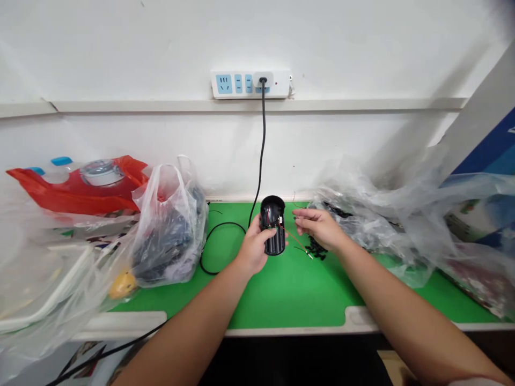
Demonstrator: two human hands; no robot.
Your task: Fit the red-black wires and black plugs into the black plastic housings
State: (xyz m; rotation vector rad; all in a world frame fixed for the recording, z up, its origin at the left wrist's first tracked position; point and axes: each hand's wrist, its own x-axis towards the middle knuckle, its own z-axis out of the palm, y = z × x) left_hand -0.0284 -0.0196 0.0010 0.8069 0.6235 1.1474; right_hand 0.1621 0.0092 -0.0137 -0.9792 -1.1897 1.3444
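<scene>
My left hand (254, 246) is wrapped round a black plastic housing (275, 247), its thumb lying across the front. The housing is hollow, with a rounded upper end, and a small white connector and thin wires show inside. A reddish wire (298, 242) runs out of it to a small white plug lying over the green mat. Just right of the housing, my right hand (317, 225) has its fingertips pinched together on a small black part (296, 217), too small to name. Below that hand lies a heap of small black pieces (316, 249).
A green mat (289, 300) covers the desk. On the left stand a clear plastic bag (169, 236), a red bag (72, 193) and a yellow toy (123, 284). Crumpled clear plastic (374, 214) lies right. A black cable (263, 139) hangs from the wall power strip (225, 84).
</scene>
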